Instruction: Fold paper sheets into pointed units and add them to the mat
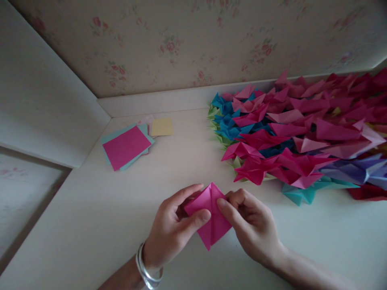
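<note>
A pink paper square, partly folded with creases, is held between both hands just above the white table. My left hand pinches its left edge with thumb and forefinger; a silver bangle sits on that wrist. My right hand grips the right edge, thumb pressed on the top face. Both hands are closed on the paper.
A large heap of folded paper shapes, mostly pink with blue, green, purple and teal ones, fills the right back of the table. A small stack of flat sheets, pink on top, lies at the left back beside a yellow sheet. Floral wall behind.
</note>
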Demonstrator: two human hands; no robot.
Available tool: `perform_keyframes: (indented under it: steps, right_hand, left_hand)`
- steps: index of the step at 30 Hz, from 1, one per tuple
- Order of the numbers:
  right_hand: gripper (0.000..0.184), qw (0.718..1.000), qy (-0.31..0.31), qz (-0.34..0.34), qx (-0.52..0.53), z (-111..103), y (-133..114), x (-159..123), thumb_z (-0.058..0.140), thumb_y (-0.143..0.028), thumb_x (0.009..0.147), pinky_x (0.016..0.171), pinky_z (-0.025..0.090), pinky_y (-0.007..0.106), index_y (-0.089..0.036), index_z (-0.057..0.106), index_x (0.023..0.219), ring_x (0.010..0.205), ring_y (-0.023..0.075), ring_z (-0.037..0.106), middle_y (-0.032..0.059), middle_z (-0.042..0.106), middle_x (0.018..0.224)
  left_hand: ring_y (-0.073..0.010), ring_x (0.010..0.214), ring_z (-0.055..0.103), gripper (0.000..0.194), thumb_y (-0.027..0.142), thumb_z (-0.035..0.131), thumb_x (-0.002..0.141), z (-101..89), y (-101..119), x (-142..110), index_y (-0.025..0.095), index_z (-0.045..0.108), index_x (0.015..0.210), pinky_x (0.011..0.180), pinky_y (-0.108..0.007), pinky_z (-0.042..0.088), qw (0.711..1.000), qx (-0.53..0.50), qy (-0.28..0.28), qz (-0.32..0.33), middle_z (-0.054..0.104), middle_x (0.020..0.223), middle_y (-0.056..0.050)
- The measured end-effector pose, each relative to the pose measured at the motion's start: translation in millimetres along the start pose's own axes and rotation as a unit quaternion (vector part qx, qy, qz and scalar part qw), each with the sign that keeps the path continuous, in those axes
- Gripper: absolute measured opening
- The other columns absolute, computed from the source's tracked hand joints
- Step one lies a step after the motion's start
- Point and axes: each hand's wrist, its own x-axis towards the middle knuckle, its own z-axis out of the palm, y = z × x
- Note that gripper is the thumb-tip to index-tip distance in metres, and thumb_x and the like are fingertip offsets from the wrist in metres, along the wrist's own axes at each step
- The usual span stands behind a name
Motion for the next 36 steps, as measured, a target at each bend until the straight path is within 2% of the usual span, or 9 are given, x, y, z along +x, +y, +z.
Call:
perform_keyframes:
  steps: [3, 6, 11, 17, 21, 26, 32, 34, 36]
  right_hand:
    - [0.033, 1.000, -0.019, -0.012, -0.011, 0.4, -1.0, -1.0, 0.057, -0.024, 0.096, 0.050, 0.030, 0.025, -0.023, 0.040, 0.068, 0.054, 0.0116, 0.035, -0.0070, 0.041, 0.059]
    - [0.031, 1.000, -0.019, -0.017, -0.009, -0.1, -1.7, -1.1, 0.058, -0.025, 0.096, 0.051, 0.031, 0.025, -0.023, 0.043, 0.070, 0.055, 0.0119, 0.037, -0.0064, 0.042, 0.060]
    - [0.029, 0.999, -0.028, -0.019, -0.014, -1.5, -0.5, -2.2, 0.059, -0.026, 0.096, 0.051, 0.032, 0.025, -0.023, 0.046, 0.071, 0.055, 0.0122, 0.038, -0.0059, 0.044, 0.061]
    - [0.025, 0.998, -0.050, -0.015, -0.027, -0.9, 0.8, -2.0, 0.059, -0.028, 0.096, 0.052, 0.037, 0.024, -0.022, 0.051, 0.074, 0.057, 0.0124, 0.044, -0.0040, 0.051, 0.064]
    - [0.023, 0.997, -0.055, -0.010, -0.052, 0.9, -1.7, -0.3, 0.057, -0.029, 0.097, 0.053, 0.041, 0.024, -0.022, 0.055, 0.076, 0.057, 0.0127, 0.049, -0.0021, 0.056, 0.065]
    - [0.010, 0.993, -0.075, -0.017, -0.091, 2.4, -3.3, -0.1, 0.055, -0.027, 0.098, 0.061, 0.049, 0.024, -0.022, 0.064, 0.096, 0.071, 0.0153, 0.061, 0.0037, 0.069, 0.085]
    - [0.013, 0.995, -0.047, 0.012, -0.093, 2.9, -1.9, 0.8, 0.058, -0.029, 0.096, 0.054, 0.048, 0.021, -0.021, 0.066, 0.091, 0.061, 0.0135, 0.060, 0.0022, 0.068, 0.075]
    - [0.014, 0.995, -0.041, 0.015, -0.091, 3.5, -2.1, 0.5, 0.058, -0.030, 0.096, 0.052, 0.048, 0.022, -0.020, 0.065, 0.090, 0.059, 0.0134, 0.059, 0.0019, 0.066, 0.072]
    - [0.014, 0.995, -0.033, 0.013, -0.092, 4.0, -2.4, -0.1, 0.058, -0.030, 0.096, 0.051, 0.046, 0.022, -0.020, 0.065, 0.089, 0.058, 0.0134, 0.057, 0.0016, 0.065, 0.070]
  left_hand:
    - [-0.0176, 0.084, 0.069, 0.038, 0.028, 0.079, 0.080, -0.2, -1.2, 2.3, 0.023, 0.070, 0.117, 0.074, -0.023, 0.057, 0.998, -0.034, -0.046, -0.018, 0.075, 0.099, -0.004]
    - [-0.0149, 0.079, 0.065, 0.031, 0.023, 0.079, 0.080, -0.7, 0.3, 2.8, 0.024, 0.073, 0.110, 0.070, -0.021, 0.055, 0.998, -0.034, -0.054, 0.012, 0.072, 0.095, -0.003]
    - [-0.0154, 0.077, 0.063, 0.005, 0.020, 0.076, 0.082, -2.5, 4.8, 3.1, 0.018, 0.076, 0.087, 0.067, -0.022, 0.052, 0.996, 0.024, -0.075, 0.052, 0.068, 0.089, -0.004]
    - [-0.0164, 0.078, 0.062, 0.012, 0.028, 0.071, 0.087, -2.9, 3.8, 4.2, 0.018, 0.076, 0.085, 0.067, -0.024, 0.050, 0.994, 0.070, -0.068, 0.039, 0.066, 0.090, -0.005]
    - [-0.0161, 0.077, 0.061, 0.012, 0.024, 0.066, 0.090, -1.1, 5.0, 4.0, 0.017, 0.073, 0.083, 0.066, -0.024, 0.049, 0.995, 0.074, -0.056, 0.033, 0.064, 0.087, -0.004]
    - [-0.0165, 0.075, 0.062, 0.019, 0.023, 0.061, 0.092, 1.4, 7.7, 3.2, 0.016, 0.068, 0.076, 0.068, -0.025, 0.049, 0.990, 0.120, -0.034, 0.065, 0.064, 0.080, -0.004]
    - [-0.0144, 0.063, 0.060, 0.025, 0.030, 0.064, 0.092, 5.8, 6.2, -1.2, 0.017, 0.065, 0.070, 0.059, -0.023, 0.047, 0.973, 0.220, 0.004, 0.069, 0.064, 0.068, -0.002]
    - [-0.0134, 0.058, 0.062, 0.020, 0.032, 0.065, 0.091, 6.6, 3.4, -3.4, 0.018, 0.069, 0.077, 0.056, -0.021, 0.048, 0.970, 0.230, 0.039, 0.067, 0.068, 0.067, -0.001]
    - [-0.0145, 0.066, 0.069, 0.016, 0.030, 0.065, 0.092, 6.5, 0.5, -5.4, 0.018, 0.072, 0.099, 0.061, -0.020, 0.052, 0.967, 0.230, 0.072, 0.082, 0.076, 0.080, -0.003]
